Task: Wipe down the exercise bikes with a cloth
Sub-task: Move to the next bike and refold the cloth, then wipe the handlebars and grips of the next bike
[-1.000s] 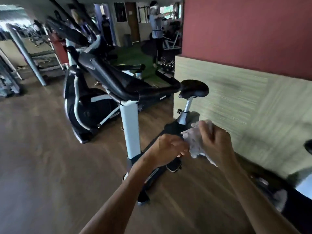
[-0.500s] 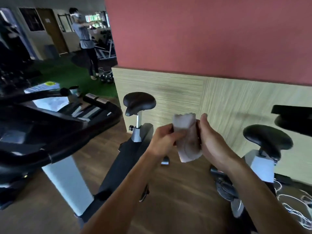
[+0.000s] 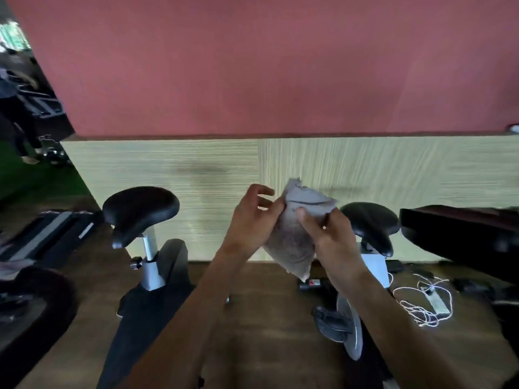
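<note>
A crumpled whitish cloth point(image 3: 295, 237) hangs in the air between my two hands, in front of the wall. My left hand point(image 3: 250, 223) pinches its left edge with thumb and fingers, the other fingers spread. My right hand point(image 3: 331, 240) grips the cloth from the right, thumb on its front. One exercise bike stands at the left with a black saddle point(image 3: 140, 209) on a silver post. A second bike with a black saddle point(image 3: 370, 223) and a grey flywheel point(image 3: 351, 327) stands at the right, partly behind my right forearm.
A red and pale wood-grain wall point(image 3: 196, 178) runs right behind both bikes. Black handlebars point(image 3: 460, 228) jut in from the right edge. A white cord point(image 3: 421, 301) lies tangled on the wooden floor. A person point(image 3: 14, 113) stands far left among other machines.
My view has swung right, from the first bike's handlebars to the wall and the second bike. Both hands have kept hold of the cloth and shifted their grip on it.
</note>
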A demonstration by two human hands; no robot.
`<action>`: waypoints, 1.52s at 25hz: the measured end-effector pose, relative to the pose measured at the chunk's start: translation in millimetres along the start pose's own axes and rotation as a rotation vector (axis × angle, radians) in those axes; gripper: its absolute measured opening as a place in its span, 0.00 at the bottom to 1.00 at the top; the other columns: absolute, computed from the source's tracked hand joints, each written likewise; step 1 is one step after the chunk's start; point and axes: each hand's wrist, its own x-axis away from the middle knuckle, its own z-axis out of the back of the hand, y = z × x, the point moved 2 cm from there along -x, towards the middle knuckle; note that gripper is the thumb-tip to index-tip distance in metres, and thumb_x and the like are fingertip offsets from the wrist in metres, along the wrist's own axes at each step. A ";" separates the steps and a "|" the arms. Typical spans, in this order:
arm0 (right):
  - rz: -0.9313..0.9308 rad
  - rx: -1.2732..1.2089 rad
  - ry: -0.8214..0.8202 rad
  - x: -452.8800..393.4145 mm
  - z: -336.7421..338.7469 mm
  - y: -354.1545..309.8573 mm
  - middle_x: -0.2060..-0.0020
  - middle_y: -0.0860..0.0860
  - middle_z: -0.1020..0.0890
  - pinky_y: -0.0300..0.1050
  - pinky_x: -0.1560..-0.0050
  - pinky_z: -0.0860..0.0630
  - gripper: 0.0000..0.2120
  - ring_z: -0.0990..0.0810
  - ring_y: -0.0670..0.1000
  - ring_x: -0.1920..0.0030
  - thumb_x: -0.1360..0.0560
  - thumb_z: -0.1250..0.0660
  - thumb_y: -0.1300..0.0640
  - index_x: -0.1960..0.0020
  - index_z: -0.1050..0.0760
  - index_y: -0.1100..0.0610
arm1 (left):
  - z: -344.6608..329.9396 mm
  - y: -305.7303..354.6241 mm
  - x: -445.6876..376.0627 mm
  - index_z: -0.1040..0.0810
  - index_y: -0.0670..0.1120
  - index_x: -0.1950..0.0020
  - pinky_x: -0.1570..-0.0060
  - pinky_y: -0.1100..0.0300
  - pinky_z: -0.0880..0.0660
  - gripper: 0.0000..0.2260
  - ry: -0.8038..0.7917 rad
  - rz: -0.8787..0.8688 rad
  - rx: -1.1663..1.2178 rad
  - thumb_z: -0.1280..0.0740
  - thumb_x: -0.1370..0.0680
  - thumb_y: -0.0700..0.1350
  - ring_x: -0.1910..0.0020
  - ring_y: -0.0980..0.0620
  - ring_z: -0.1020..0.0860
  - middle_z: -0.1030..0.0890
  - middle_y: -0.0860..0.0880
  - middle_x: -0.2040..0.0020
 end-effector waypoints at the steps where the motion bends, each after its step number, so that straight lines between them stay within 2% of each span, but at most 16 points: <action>1: 0.000 0.034 0.072 -13.5 0.3 3.3 0.48 0.47 0.15 0.44 0.44 0.19 0.10 0.16 0.46 0.44 0.19 0.32 0.56 0.38 0.22 0.51 | -2.9 -2.3 -12.9 0.23 0.49 0.43 0.58 0.64 0.25 0.08 0.071 -0.060 0.025 0.30 0.20 0.50 0.54 0.55 0.19 0.18 0.54 0.50; 3: -0.001 0.025 0.164 -46.7 1.1 10.0 0.47 0.48 0.15 0.49 0.41 0.19 0.09 0.16 0.46 0.44 0.19 0.32 0.56 0.39 0.22 0.51 | -15.0 -4.3 -43.9 0.21 0.49 0.40 0.56 0.69 0.25 0.09 -0.029 -0.157 0.130 0.32 0.18 0.50 0.51 0.57 0.19 0.18 0.55 0.47; 6: -0.051 -0.160 0.157 -95.7 -0.8 10.0 0.46 0.56 0.15 0.56 0.37 0.22 0.11 0.16 0.53 0.41 0.18 0.37 0.61 0.37 0.22 0.58 | -39.7 -2.6 -90.9 0.23 0.52 0.33 0.49 0.71 0.24 0.15 -0.385 -0.163 0.201 0.35 0.18 0.55 0.44 0.63 0.19 0.17 0.57 0.43; 9: -0.060 -0.171 0.165 -126.9 9.5 5.2 0.49 0.59 0.15 0.55 0.42 0.21 0.13 0.16 0.57 0.42 0.21 0.39 0.62 0.41 0.21 0.58 | -59.6 3.6 -139.0 0.23 0.49 0.34 0.49 0.63 0.21 0.19 -0.400 -0.240 0.280 0.32 0.21 0.57 0.45 0.57 0.17 0.16 0.53 0.45; 12: -0.014 0.094 0.455 -151.2 31.7 6.4 0.52 0.50 0.14 0.52 0.49 0.17 0.08 0.15 0.50 0.48 0.19 0.34 0.59 0.40 0.23 0.55 | -93.2 11.3 -182.1 0.23 0.47 0.37 0.55 0.64 0.22 0.17 -0.378 -0.268 0.359 0.30 0.21 0.55 0.49 0.56 0.16 0.15 0.53 0.48; 14: 0.036 0.170 0.620 -162.8 44.1 11.7 0.49 0.46 0.16 0.47 0.50 0.16 0.15 0.15 0.44 0.50 0.21 0.30 0.58 0.36 0.27 0.54 | -117.4 16.2 -205.2 0.22 0.47 0.38 0.55 0.64 0.22 0.18 -0.374 -0.283 0.404 0.30 0.22 0.56 0.50 0.56 0.16 0.15 0.53 0.49; 17: 0.045 0.249 0.742 -179.3 61.2 23.4 0.44 0.46 0.19 0.43 0.51 0.17 0.19 0.18 0.40 0.48 0.22 0.28 0.56 0.34 0.29 0.52 | -148.6 25.7 -223.8 0.19 0.46 0.42 0.53 0.61 0.20 0.19 -0.443 -0.315 0.429 0.31 0.23 0.59 0.51 0.55 0.15 0.14 0.51 0.51; 21: 0.020 0.246 0.904 -193.9 86.7 29.3 0.50 0.47 0.16 0.42 0.57 0.17 0.13 0.15 0.43 0.53 0.21 0.30 0.58 0.38 0.25 0.53 | -202.8 36.5 -249.0 0.19 0.46 0.42 0.53 0.61 0.20 0.20 -0.706 -0.267 0.435 0.35 0.19 0.61 0.53 0.55 0.15 0.14 0.50 0.51; 24: 0.051 0.288 1.099 -199.8 107.9 25.8 0.54 0.47 0.15 0.41 0.59 0.17 0.10 0.15 0.45 0.55 0.21 0.30 0.60 0.41 0.23 0.54 | -248.0 51.4 -272.2 0.25 0.43 0.37 0.40 0.43 0.22 0.32 -0.984 -0.177 0.456 0.40 0.22 0.70 0.44 0.48 0.17 0.17 0.44 0.43; 25: 0.083 0.314 1.176 -201.6 114.2 22.9 0.55 0.47 0.15 0.40 0.58 0.18 0.09 0.15 0.44 0.56 0.22 0.29 0.61 0.42 0.23 0.54 | -260.5 59.0 -274.0 0.27 0.43 0.37 0.39 0.41 0.23 0.31 -1.054 -0.192 0.463 0.41 0.22 0.69 0.44 0.48 0.18 0.18 0.44 0.44; 27: 0.134 0.402 1.345 -204.1 119.6 13.5 0.58 0.45 0.16 0.35 0.58 0.21 0.08 0.17 0.41 0.59 0.23 0.28 0.62 0.44 0.22 0.56 | -271.6 77.1 -272.9 0.25 0.45 0.40 0.45 0.51 0.22 0.20 -1.096 -0.311 0.428 0.42 0.17 0.61 0.49 0.57 0.18 0.18 0.51 0.49; 29: 0.181 0.503 1.481 -202.9 117.4 1.4 0.59 0.44 0.16 0.35 0.59 0.22 0.09 0.17 0.41 0.60 0.23 0.28 0.63 0.45 0.22 0.56 | -273.7 94.2 -267.1 0.21 0.49 0.45 0.51 0.58 0.24 0.15 -1.140 -0.442 0.438 0.42 0.15 0.56 0.51 0.59 0.18 0.16 0.53 0.51; 33: 0.131 0.700 1.666 -179.8 109.6 -29.9 0.59 0.46 0.15 0.51 0.59 0.18 0.13 0.16 0.48 0.60 0.23 0.30 0.63 0.41 0.21 0.50 | -277.0 121.8 -228.6 0.21 0.51 0.41 0.54 0.69 0.24 0.15 -1.480 -0.504 0.549 0.34 0.20 0.60 0.52 0.64 0.18 0.16 0.55 0.51; 34: 0.088 0.725 1.685 -169.0 105.9 -38.3 0.57 0.47 0.15 0.52 0.57 0.17 0.18 0.15 0.48 0.59 0.23 0.31 0.64 0.37 0.23 0.49 | -279.7 126.4 -216.0 0.21 0.51 0.41 0.54 0.69 0.24 0.17 -1.543 -0.512 0.585 0.31 0.22 0.61 0.52 0.63 0.17 0.15 0.55 0.52; 36: -0.011 0.792 1.718 -139.4 92.5 -57.9 0.53 0.45 0.16 0.46 0.54 0.17 0.28 0.15 0.46 0.54 0.25 0.31 0.67 0.27 0.30 0.50 | -280.0 140.6 -181.8 0.21 0.49 0.42 0.52 0.59 0.20 0.21 -1.655 -0.529 0.654 0.28 0.25 0.64 0.53 0.56 0.15 0.14 0.52 0.53; 38: -0.116 0.948 1.771 -106.7 73.6 -81.5 0.49 0.45 0.18 0.42 0.50 0.18 0.33 0.17 0.45 0.49 0.26 0.28 0.67 0.25 0.34 0.51 | -280.9 153.8 -142.3 0.20 0.48 0.44 0.53 0.50 0.21 0.24 -1.741 -0.522 0.696 0.29 0.27 0.66 0.55 0.50 0.15 0.14 0.49 0.54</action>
